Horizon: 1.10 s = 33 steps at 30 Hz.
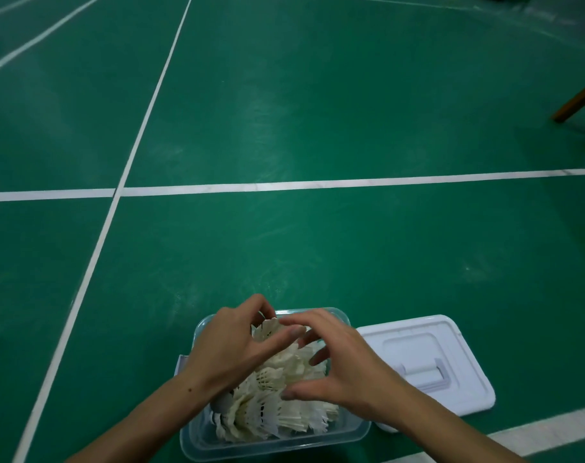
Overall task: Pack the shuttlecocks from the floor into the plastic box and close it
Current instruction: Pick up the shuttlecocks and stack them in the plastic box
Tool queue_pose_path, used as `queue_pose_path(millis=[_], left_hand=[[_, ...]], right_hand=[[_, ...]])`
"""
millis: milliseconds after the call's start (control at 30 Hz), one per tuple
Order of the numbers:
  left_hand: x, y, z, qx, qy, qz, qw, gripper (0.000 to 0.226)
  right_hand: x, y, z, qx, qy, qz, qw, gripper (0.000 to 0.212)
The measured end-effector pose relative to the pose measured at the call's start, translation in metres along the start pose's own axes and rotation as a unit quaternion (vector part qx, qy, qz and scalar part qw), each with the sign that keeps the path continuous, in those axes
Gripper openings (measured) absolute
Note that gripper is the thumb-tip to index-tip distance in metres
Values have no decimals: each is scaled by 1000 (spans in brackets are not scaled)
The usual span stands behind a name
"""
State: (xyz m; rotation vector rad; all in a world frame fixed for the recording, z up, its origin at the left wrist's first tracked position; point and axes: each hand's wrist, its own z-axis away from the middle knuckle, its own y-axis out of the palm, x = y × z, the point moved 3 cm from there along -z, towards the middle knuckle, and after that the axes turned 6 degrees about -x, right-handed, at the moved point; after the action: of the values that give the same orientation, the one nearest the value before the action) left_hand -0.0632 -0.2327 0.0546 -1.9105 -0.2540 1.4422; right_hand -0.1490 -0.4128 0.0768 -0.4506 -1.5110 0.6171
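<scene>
Both hands' curled grips, left point(231, 342) and right point(344, 365), clasp white feathered shuttlecocks point(271, 412) heaped in clear box point(197, 442).

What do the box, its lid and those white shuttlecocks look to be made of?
The box looks like clear, glossy plastic: the green floor shows through its walls. The lid, lying beside it, seems opaque white moulded plastic with a smooth, faintly shiny face and raised ridges. The shuttlecocks appear to be real feathers, matte off-white with fringed edges, though synthetic vanes cannot be ruled out.
</scene>
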Motion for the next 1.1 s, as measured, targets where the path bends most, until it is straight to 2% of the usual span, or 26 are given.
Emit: queue_pose_path(millis=[167, 433, 600, 667, 733, 900, 1100], left_hand=[[-5, 1, -5, 16, -4, -19, 1000, 68], [-15, 10, -6, 43, 21, -31, 998, 69], [-19, 11, -7, 50, 42, -41, 997, 73], [-17, 7, -10, 33, 43, -65, 996, 82], [-10, 4, -13, 18, 48, -98, 994, 81], [2, 24, -8, 31, 125, -207, 970, 55], [0, 61, -16, 72, 186, -316, 928, 62]], right_hand=[[3, 10, -11, -42, -19, -46, 998, 84], [-14, 8, -13, -68, -14, -53, 996, 71], [-23, 4, -7, -78, 16, -56, 995, 59], [-31, -4, -4, -104, 33, -63, 992, 58], [-42, -17, 1, -144, 63, -87, 984, 60], [-71, -41, 19, -230, 141, -120, 955, 56], [-83, -33, 29, -243, 159, -66, 955, 53]])
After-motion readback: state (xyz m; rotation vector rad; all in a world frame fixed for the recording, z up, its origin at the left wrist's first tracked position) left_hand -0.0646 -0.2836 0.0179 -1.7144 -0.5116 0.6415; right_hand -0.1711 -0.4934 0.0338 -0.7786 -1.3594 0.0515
